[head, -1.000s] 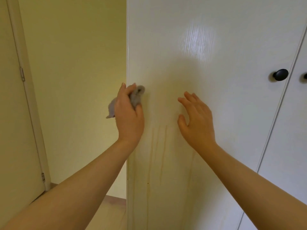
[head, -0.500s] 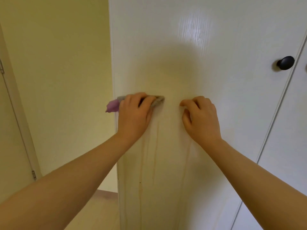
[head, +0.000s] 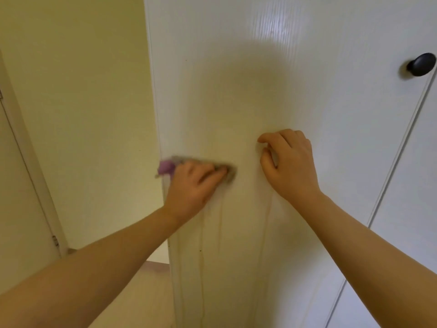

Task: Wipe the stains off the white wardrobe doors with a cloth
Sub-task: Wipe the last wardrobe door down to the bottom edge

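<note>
Left of centre in the frame, the left hand (head: 194, 188) presses a crumpled grey and purple cloth (head: 166, 168) against the glossy white wardrobe door (head: 236, 67). Its fingers are curled over the cloth and grip it. The cloth lies between the fingers and the door surface. A purple end sticks out past the hand toward the left, at the door's left edge. A grey end shows just beyond the fingertips toward the right. The cloth is blurred, so its folds cannot be made out.

Right of centre and slightly higher, the right hand (head: 290, 166) rests against the same door, near the left hand but apart from it. Its fingers are curled inward and hold nothing.

Thin brownish vertical drip stains (head: 221, 223) run down the door from the level of the hands toward the bottom of the frame. The cloth sits at the upper end of the streaks below the left hand.

At upper right a round black knob (head: 422, 64) is fixed to this door close to its right edge. A second white door panel (head: 413, 233) fills the lower right beyond a narrow seam. A pale yellow wall (head: 82, 114) occupies the left half, with a small metal hinge (head: 55, 240) at lower left.
</note>
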{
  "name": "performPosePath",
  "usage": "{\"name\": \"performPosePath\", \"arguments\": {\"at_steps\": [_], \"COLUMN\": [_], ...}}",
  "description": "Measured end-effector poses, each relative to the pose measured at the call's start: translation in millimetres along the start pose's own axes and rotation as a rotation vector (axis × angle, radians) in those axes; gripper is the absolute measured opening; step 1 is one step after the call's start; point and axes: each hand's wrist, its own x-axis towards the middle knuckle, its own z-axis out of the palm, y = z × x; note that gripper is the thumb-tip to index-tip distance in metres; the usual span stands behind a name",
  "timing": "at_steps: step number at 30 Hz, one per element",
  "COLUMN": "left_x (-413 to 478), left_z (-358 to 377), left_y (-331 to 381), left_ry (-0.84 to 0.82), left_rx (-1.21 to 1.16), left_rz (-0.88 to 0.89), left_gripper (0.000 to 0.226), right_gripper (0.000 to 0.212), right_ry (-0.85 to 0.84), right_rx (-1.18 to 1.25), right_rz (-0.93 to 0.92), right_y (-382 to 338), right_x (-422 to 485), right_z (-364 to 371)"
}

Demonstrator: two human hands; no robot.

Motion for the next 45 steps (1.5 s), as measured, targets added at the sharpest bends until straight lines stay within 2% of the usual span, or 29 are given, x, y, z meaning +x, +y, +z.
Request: {"name": "performPosePath", "arguments": {"at_steps": [3,5,7,9,13,14,15,17,18,19,21,23,25,27,30,31,35,37,38,42,45], "left_x": [-30,-1,27,19,-43,-35,-17,24,38,42,15,-29,-46,-22,27,28,-46,-58,-51,3,-20], "left_z": [-10,-14,-13,-6,-7,-10,-14,-18,-14,-10,-1,2,-4,-9,-7,-4,0,-9,-14,-33,-34], "left_y": [10,-4,-17,-7,28,27,26,14,7,6,11,24,29,19,2,4,39,33,19,-51,-46], "left_ry": [-0.165,-0.157,-0.037,0.015,-0.148,-0.176,-0.174,-0.080,-0.011,0.041,0.038,-0.066,-0.149,-0.126,0.021,0.031,-0.145,-0.207,-0.205,-0.012,-0.009], "left_rx": [-0.013,-0.029,-0.032,-0.033,-0.022,-0.056,-0.103,-0.137,-0.113,-0.088,-0.066,-0.062,-0.062,-0.072,-0.064,-0.049,-0.032,-0.032,-0.023,0.048,0.007], "left_rz": [0.141,0.046,-0.128,-0.186,0.039,0.005,-0.104,-0.318,-0.334,-0.290,-0.138,0.017,0.088,0.031,-0.213,-0.199,0.181,0.207,0.170,-0.118,-0.224], "left_gripper": [0.029,0.028,0.029,0.030,0.022,0.023,0.023,0.029,0.030,0.028,0.023,0.021,0.023,0.023,0.025,0.023,0.021,0.020,0.020,0.023,0.025], "right_gripper": [0.024,0.026,0.024,0.021,0.018,0.017,0.017,0.021,0.023,0.023,0.019,0.017,0.018,0.019,0.020,0.020,0.019,0.021,0.023,0.026,0.024], "right_ry": [-0.002,-0.027,-0.053,-0.083,-0.135,-0.143,-0.145,-0.132,-0.121,-0.121,-0.141,-0.162,-0.194,-0.204,-0.171,-0.167,-0.197,-0.210,-0.210,-0.175,-0.163], "right_rx": [-0.045,-0.056,-0.058,-0.052,-0.040,-0.039,-0.035,-0.028,-0.029,-0.024,-0.011,-0.002,0.009,0.023,0.047,0.054,0.065,0.067,0.077,0.158,0.199], "right_rz": [-0.012,0.056,0.168,0.261,0.348,0.363,0.376,0.399,0.416,0.424,0.432,0.450,0.467,0.474,0.499,0.504,0.473,0.422,0.405,0.414,0.407], "right_y": [-2,-1,2,3,0,0,0,0,1,1,0,-1,-1,-2,-4,-6,-13,-17,-19,-33,-47], "right_x": [-13,-21,-26,-34,-46,-48,-49,-47,-47,-46,-50,-56,-62,-64,-63,-63,-66,-67,-65,-59,-62], "right_z": [-4,-7,-11,-14,-25,-28,-30,-31,-32,-31,-33,-37,-39,-42,-40,-38,-28,-22,-17,2,14]}}
